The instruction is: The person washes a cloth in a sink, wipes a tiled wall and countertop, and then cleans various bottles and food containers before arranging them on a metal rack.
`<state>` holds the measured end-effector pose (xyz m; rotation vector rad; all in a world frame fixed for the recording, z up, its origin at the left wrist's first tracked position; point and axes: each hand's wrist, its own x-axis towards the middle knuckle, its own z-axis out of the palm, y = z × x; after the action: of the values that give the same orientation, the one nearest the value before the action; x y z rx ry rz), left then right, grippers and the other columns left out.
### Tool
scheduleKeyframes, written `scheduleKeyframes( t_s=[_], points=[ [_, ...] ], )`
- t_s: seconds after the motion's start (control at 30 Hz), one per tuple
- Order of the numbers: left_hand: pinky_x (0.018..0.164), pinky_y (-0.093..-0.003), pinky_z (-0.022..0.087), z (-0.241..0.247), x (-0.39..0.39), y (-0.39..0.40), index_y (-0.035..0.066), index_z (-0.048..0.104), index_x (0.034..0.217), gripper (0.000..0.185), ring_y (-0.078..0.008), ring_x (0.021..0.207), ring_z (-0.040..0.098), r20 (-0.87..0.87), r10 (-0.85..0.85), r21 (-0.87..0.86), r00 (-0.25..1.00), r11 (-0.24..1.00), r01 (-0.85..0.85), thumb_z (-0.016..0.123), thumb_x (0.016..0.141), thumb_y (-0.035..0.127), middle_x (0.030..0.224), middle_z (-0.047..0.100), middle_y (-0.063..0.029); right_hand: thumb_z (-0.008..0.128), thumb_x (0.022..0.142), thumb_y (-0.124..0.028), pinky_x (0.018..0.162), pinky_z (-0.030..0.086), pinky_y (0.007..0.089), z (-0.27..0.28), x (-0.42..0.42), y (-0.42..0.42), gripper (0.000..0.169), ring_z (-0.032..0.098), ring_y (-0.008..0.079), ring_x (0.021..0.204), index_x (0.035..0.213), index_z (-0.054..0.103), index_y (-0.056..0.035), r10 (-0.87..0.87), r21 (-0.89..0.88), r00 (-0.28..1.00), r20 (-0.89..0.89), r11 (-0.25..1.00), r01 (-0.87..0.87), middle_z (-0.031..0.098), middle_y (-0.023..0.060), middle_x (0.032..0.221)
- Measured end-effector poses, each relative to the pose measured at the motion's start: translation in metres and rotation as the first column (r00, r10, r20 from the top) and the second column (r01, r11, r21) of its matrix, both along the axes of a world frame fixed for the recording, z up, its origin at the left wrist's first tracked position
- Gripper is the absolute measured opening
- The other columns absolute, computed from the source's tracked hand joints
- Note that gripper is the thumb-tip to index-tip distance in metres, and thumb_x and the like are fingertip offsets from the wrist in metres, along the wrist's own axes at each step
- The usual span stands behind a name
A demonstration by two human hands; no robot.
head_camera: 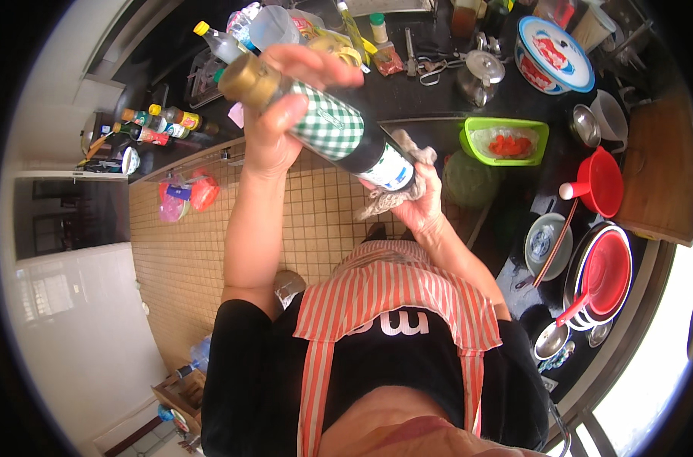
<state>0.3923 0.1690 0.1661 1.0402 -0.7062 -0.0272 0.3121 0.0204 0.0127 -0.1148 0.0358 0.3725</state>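
Observation:
A dark glass bottle [330,123] with a gold cap and a green-and-white checked label is held at a slant before my chest. Its capped end points to the upper left. My left hand [278,120] holds it near the neck, thumb across the front and blurred fingers stretched out behind. Around the base, my right hand [429,197] grips it through a crumpled grey-beige knitted cloth [395,201]. Part of the cloth hangs below the bottle, and another part sticks up past its far side. The bottle's underside is hidden by the cloth and hand.
Ahead runs a black counter [375,97] with scissors [432,74], a steel pot [480,77] and an enamel basin [555,54]. A green tub [503,143] sits at its front edge. Red ladles [600,183] and bowls are at right; several bottles [152,134] stand left.

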Motion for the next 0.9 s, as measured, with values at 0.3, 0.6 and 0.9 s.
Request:
scheduleKeyframes(
  t_s=[0.3, 0.6, 0.9],
  points=[
    [0.061, -0.0326, 0.050, 0.009, -0.009, 0.014, 0.004, 0.052, 0.087, 0.025, -0.0157, 0.065, 0.057, -0.472, 0.477, -0.082, 0.741, 0.814, -0.575, 0.063, 0.081, 0.026, 0.072, 0.055, -0.0051, 0.073, 0.060, -0.009, 0.080, 0.035, 0.0285, 0.019, 0.006, 0.003, 0.052, 0.042, 0.0163, 0.091, 0.100, 0.040, -0.0116, -0.272, -0.481, 0.688, 0.672, 0.546, 0.686, 0.044, 0.0027, 0.098],
    [0.060, -0.0244, 0.046, 0.016, -0.029, 0.009, 0.004, 0.052, 0.091, 0.016, -0.0087, 0.067, 0.054, -0.153, 0.455, 0.061, 0.877, 0.890, -0.452, 0.059, 0.083, 0.015, 0.079, 0.055, -0.0039, 0.073, 0.070, -0.026, 0.065, 0.045, 0.0337, 0.117, 0.023, 0.023, 0.043, 0.056, 0.0256, 0.071, 0.100, 0.048, -0.0056, 0.204, -0.233, 0.252, 0.946, -0.110, 0.966, 0.056, 0.0105, 0.084],
    [0.066, -0.0284, 0.045, 0.001, -0.035, 0.022, 0.003, 0.048, 0.090, 0.023, -0.0131, 0.071, 0.051, -0.015, 0.490, 0.163, 0.871, 0.861, -0.482, 0.050, 0.089, 0.026, 0.080, 0.049, -0.0051, 0.068, 0.076, -0.022, 0.072, 0.047, 0.0344, 0.055, -0.001, 0.020, 0.047, 0.059, 0.0260, 0.079, 0.111, 0.040, -0.0072, 0.195, -0.763, 0.737, 0.647, 0.154, 0.628, 0.058, 0.0149, 0.094]
  ],
)
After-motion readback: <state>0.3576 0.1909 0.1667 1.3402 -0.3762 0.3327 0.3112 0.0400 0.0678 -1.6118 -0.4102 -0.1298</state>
